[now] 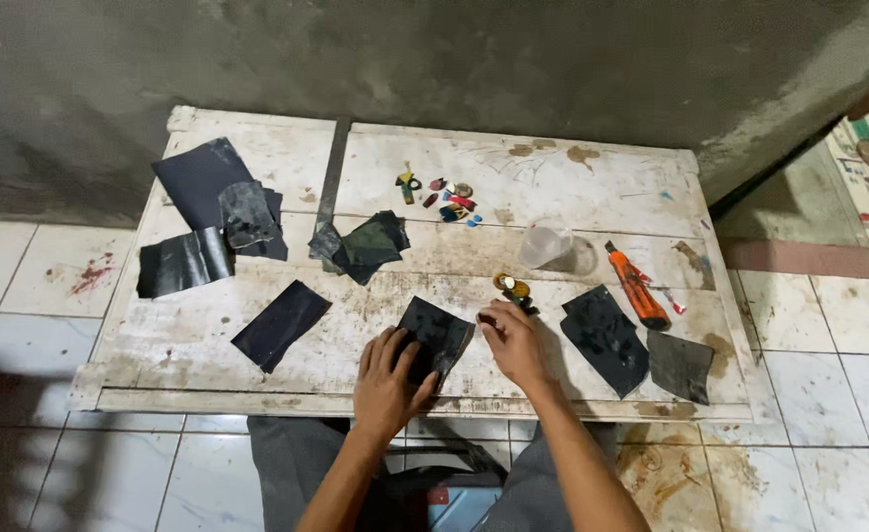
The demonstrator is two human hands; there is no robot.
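2 hands at a worn white board (pixel 208 335) strewn with dark sheets.

The board lies on the tiled floor by a grey wall. Near its front edge, the left hand (pixel 387 379) presses flat, fingers spread, on a small dark sheet (pixel 441 330). The right hand (pixel 513 340) rests just beside that sheet, fingers curled; whether it grips anything, I cannot tell. An orange knife (pixel 636 286) lies farther right.

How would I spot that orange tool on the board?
Start at the white board on the tiled floor and look to its right side. Beside the clear plastic cup lies the orange utility knife, slanted; it is the only long, bright thing among dark sheets.
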